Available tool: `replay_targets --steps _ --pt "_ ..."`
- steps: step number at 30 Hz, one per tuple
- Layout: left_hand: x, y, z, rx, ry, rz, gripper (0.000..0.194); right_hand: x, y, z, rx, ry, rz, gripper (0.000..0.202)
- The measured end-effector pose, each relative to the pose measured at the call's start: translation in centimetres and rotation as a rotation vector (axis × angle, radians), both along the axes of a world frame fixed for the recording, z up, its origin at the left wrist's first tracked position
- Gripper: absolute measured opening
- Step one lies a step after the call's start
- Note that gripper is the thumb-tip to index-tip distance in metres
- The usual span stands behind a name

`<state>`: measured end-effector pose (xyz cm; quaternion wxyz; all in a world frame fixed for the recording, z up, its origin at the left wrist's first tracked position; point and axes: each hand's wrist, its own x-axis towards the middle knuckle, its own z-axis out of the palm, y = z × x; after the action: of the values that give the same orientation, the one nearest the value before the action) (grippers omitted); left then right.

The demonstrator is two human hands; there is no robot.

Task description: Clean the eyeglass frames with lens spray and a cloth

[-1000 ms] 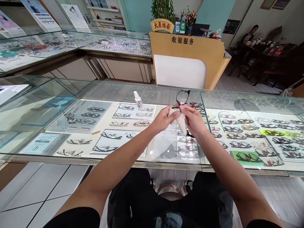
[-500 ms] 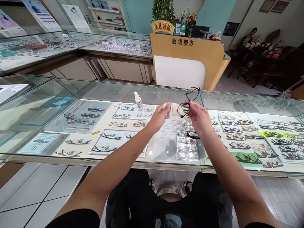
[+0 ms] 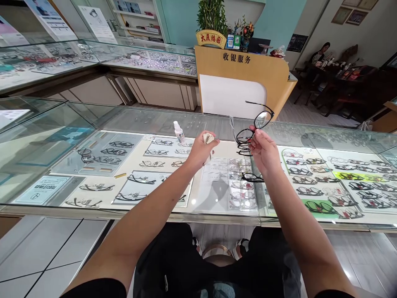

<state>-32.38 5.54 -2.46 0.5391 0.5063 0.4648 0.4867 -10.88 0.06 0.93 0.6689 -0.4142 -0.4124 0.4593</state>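
Note:
My left hand (image 3: 201,151) is closed on a pale cloth (image 3: 208,138), over the glass counter. To its right, my right hand (image 3: 263,149) pinches a pair of black round-framed glasses (image 3: 263,119) near the bridge, with one temple sticking out to the upper left. Cloth and glasses are apart. A white spray bottle (image 3: 179,132) stands upright on the glass, left of my left hand. Another dark pair of glasses (image 3: 252,178) lies just below my right hand.
The glass display counter (image 3: 217,213) holds rows of spectacle frames. Behind it stand a wooden cashier desk (image 3: 279,68) with a plant (image 3: 212,18) and another display case (image 3: 149,62). A person (image 3: 321,51) sits at a table in the back right.
My left hand has drawn back from the glasses, with the cloth now bunched in it. My right hand has turned and lifted the glasses slightly to the right. The view has shifted a little.

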Motion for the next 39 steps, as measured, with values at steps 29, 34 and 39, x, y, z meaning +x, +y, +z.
replay_targets --steps 29,34,39 --pt "-0.5 -1.4 1.1 0.993 0.556 -0.035 0.122 1.1 -1.6 2.1 0.096 -0.37 0.196 0.028" --pt "-0.3 -1.5 1.3 1.099 0.596 -0.069 0.104 1.5 -1.9 2.7 0.107 -0.569 0.326 0.026" --pt "-0.4 -1.2 1.0 1.068 0.616 -0.059 0.088 1.4 -1.8 2.8 0.104 -0.655 0.36 0.025"
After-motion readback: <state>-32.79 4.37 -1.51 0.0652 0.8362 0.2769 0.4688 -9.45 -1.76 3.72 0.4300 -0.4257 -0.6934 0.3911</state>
